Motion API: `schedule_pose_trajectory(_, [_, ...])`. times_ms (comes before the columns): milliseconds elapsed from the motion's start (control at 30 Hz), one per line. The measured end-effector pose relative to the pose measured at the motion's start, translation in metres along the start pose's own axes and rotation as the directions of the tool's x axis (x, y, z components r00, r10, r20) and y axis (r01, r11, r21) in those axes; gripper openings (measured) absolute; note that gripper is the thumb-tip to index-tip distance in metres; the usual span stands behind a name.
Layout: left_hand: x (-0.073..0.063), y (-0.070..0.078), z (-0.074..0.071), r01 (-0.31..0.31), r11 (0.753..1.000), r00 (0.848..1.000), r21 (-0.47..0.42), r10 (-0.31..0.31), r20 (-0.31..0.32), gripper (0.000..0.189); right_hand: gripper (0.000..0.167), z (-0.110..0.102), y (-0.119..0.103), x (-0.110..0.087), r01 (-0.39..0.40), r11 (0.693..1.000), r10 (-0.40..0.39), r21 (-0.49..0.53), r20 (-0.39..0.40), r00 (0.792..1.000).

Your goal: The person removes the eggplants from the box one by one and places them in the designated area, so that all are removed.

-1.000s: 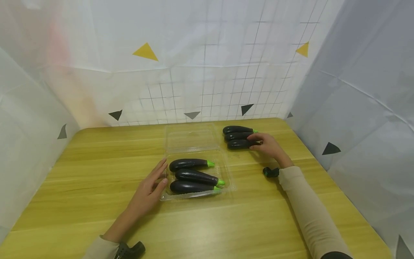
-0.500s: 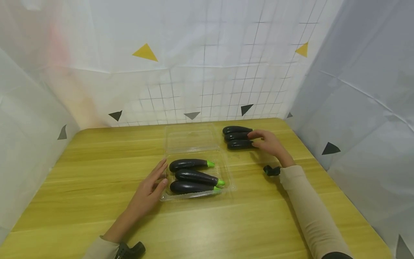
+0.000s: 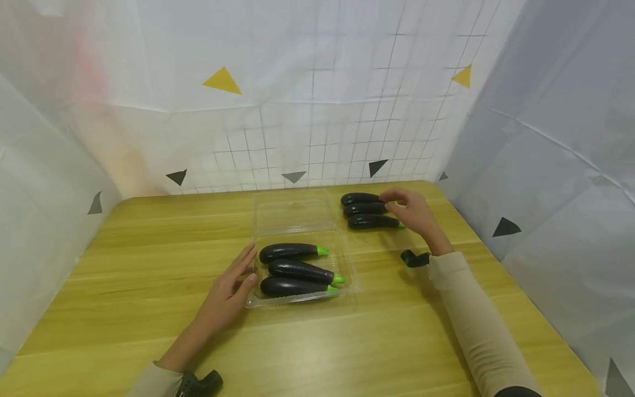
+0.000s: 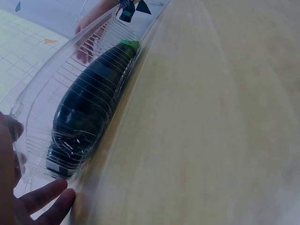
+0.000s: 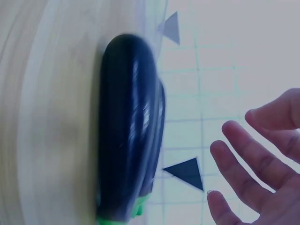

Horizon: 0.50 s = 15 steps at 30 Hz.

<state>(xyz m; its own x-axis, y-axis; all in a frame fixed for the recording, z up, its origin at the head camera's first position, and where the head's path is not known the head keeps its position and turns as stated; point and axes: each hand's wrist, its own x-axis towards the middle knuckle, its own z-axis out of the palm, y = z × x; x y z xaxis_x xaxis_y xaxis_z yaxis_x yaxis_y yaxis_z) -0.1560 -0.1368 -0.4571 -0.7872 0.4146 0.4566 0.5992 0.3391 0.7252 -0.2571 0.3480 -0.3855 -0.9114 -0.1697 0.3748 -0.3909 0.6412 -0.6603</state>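
A clear plastic clamshell box (image 3: 348, 259) lies unlatched on the table, holding an upper eggplant (image 3: 289, 252), a middle eggplant (image 3: 300, 270) and a lower eggplant (image 3: 292, 286). At its left wall rests my left hand (image 3: 227, 293), fingers extended; the left wrist view shows fingertips (image 4: 56, 190) against the box. Three more eggplants lie side by side to the right: far (image 3: 358, 199), middle (image 3: 364, 209) and near (image 3: 372, 221). My right hand (image 3: 413, 211) hovers over the stem ends of the far two, hiding them. In the right wrist view, its fingers (image 5: 253, 164) are loosely spread, apart from the eggplants.
The box's transparent lid (image 3: 292, 212) lies folded back on the wooden table (image 3: 163, 248). White sheets (image 3: 278, 49) with triangle marks hang behind and at both sides. A small wrist camera (image 3: 415, 259) sits on each wrist.
My right hand has moved off the near eggplant toward the far ones, uncovering the near one's green stem. My left hand and the box have stayed in place.
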Motion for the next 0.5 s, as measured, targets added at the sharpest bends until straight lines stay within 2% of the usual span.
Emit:
schedule_pose_trajectory(133, [0.000, 0.000, -0.001, 0.000, 1.000, 1.000, 0.008, 0.000, 0.001, 0.054, 0.023, 0.001, -0.013, 0.001, 0.016, 1.000, -0.016, 0.019, -0.025, 1.000])
schedule_pose_trajectory(367, [-0.001, -0.001, -0.001, 0.006, 1.000, 1.000, 0.015, -0.006, 0.000, 0.054, 0.023, 0.002, -0.041, -0.002, 0.020, 0.999, -0.019, 0.043, -0.022, 1.000])
schedule_pose_trajectory(500, [-0.001, -0.002, 0.001, -0.007, 1.000, 1.000, 0.006, 0.007, -0.003, 0.054, 0.022, 0.007, -0.053, -0.004, 0.080, 0.997, -0.080, 0.014, -0.020, 0.997])
